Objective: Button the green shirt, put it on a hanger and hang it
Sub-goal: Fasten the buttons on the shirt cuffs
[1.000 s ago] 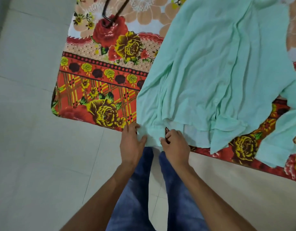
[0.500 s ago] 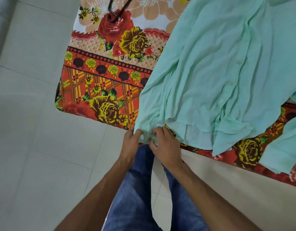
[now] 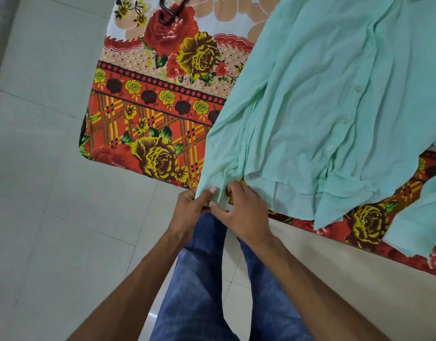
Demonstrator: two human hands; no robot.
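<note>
Green shirt [image 3: 310, 107] on floral bedspread [image 3: 138, 114]

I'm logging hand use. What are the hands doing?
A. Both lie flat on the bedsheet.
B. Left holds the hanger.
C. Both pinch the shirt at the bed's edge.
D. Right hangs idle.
C: the left hand and right hand both pinch a fold of the shirt at the bed's near edge.

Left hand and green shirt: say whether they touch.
Touching. The head view shows the left hand pinching the green shirt at its near edge, thumb on the fabric.
</note>
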